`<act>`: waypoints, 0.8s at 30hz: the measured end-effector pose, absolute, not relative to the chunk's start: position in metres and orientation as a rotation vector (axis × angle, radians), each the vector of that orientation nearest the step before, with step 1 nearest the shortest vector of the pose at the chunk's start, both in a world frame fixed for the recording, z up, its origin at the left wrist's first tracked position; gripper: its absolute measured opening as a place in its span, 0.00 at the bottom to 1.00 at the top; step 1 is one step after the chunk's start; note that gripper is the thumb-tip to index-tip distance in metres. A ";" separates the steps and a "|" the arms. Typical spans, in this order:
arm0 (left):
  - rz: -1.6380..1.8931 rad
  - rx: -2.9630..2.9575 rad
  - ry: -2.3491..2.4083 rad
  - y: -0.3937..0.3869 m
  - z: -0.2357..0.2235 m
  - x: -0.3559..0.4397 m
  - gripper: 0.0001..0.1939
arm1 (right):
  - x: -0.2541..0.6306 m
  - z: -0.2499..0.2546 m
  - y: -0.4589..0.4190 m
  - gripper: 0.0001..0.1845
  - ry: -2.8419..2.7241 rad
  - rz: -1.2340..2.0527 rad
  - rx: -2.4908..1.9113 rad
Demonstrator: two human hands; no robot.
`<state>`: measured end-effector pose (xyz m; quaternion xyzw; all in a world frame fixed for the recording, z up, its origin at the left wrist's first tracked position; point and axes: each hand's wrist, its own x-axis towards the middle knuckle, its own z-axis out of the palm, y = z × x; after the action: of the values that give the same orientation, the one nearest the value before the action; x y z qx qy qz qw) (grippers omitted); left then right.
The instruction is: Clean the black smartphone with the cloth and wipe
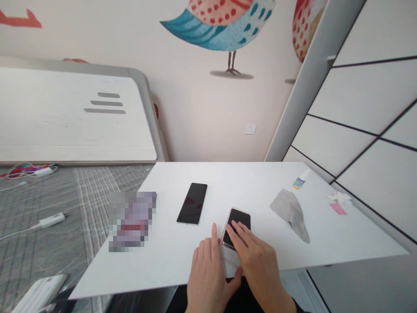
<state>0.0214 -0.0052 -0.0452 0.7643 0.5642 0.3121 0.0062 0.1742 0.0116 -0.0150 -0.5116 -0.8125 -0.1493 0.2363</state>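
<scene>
1. The left hand (208, 274) is closest. It is open, and its fingers point up. It does not seem to hold anything. Its thumb is just beside the phone, but I cannot tell if they touch.
2. The right hand (257, 261) is open too. Its fingers lie flat on the black screen of the phone (239, 225). They press on it but do not close around it.
3. That phone lies on the white table (169, 269), near the front edge, between the two hands and the gray cloth.
4. To the left is a second black phone (192, 203), lying flat. Past it is a blurred packet (132, 221), too fuzzy to tell what it is.
5. To the right is the gray cloth (289, 215). Behind it are a small bottle (299, 180) and a pink note (338, 209).
6. On the gray bed (65, 198), left of the table, is a white charger (48, 220) with a cord.
7. Far back is the wall (202, 108), with a painted bird (216, 26) and a white socket (250, 128).
</scene>
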 end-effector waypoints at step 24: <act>0.953 2.457 1.759 -0.009 -0.049 0.011 0.51 | 0.214 -0.038 0.041 0.30 -1.810 0.291 -1.581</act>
<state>0.0111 -0.0091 -0.0495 0.7754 0.5550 0.3009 -0.0134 0.2136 0.0406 -0.0380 -0.6111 -0.6997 0.1124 0.3527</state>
